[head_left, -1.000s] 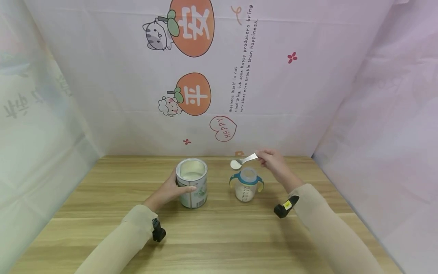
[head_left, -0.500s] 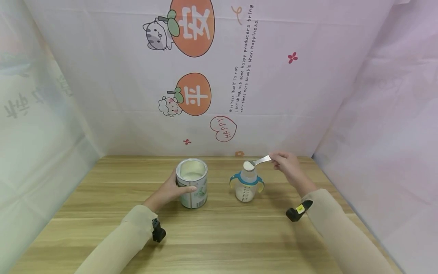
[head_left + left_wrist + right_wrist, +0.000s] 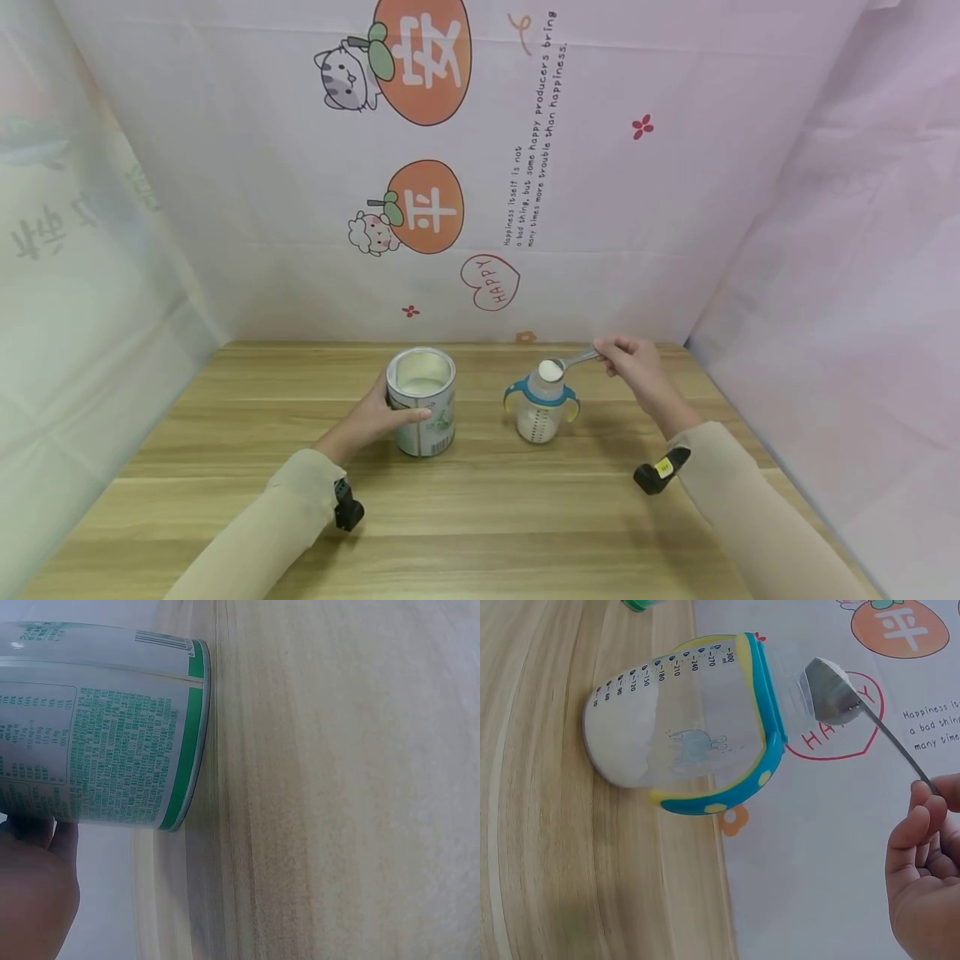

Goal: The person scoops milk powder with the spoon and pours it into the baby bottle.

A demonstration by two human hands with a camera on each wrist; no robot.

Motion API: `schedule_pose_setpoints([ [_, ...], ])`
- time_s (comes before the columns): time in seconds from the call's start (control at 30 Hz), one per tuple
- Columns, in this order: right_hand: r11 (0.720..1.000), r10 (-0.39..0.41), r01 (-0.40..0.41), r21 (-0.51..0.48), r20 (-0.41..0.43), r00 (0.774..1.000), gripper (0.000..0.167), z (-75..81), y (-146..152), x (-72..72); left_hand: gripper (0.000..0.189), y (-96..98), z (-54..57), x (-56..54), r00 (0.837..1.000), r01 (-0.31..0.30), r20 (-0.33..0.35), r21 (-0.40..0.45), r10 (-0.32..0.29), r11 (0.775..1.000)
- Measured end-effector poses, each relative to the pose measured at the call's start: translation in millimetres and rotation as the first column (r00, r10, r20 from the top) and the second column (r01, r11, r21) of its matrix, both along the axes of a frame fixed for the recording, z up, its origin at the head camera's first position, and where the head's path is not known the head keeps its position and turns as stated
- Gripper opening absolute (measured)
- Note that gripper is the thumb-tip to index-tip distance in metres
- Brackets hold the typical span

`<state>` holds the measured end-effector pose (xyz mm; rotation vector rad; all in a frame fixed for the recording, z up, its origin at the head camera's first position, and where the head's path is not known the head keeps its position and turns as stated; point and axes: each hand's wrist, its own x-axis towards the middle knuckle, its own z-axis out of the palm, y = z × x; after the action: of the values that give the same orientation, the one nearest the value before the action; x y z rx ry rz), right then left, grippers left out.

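Pinching a spoon (image 3: 837,694), the right hand (image 3: 636,367) hangs aloft; the left hand (image 3: 372,417) grips a can (image 3: 435,429).

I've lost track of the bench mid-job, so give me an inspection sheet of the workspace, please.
Surface: wood-grain table, can and bottle standing on it.
Job's things: open can with pale powder inside; upright two-handled bottle, top off, white contents; spoon heaped with white powder at the bottle's mouth, rim contact unclear.
Clutter: nothing seen.
Hands: left hand grips the can's side; right hand pinches the spoon's handle.
Cables: nothing seen.
Surroundings: printed backdrop behind, pale sheets at both sides.
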<state>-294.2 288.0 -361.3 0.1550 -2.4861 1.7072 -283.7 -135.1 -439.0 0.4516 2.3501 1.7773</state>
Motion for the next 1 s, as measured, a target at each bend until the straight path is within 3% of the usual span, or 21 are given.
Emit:
schedule_pose_setpoints([
  [0.5,0.990,0.003,0.019,0.136,-0.161,0.987,0.040,-1.7,-4.4,5.6,0.103,0.0,0.1,-0.6,1.000,0.004,-0.016,-0.006,-0.004,1.000],
  [0.83,0.956,0.012,0.075,0.283,-0.292,0.956,0.032,-3.5,-11.9,13.5,0.101,-0.9,-1.9,-1.2,1.000,0.005,-0.016,0.009,-0.005,1.000],
  [1.0,0.943,0.031,0.097,0.319,-0.371,0.928,0.027,-4.7,-15.8,14.2,0.102,-1.1,-3.6,-2.1,1.000,0.002,-0.006,0.012,-0.002,1.000],
])
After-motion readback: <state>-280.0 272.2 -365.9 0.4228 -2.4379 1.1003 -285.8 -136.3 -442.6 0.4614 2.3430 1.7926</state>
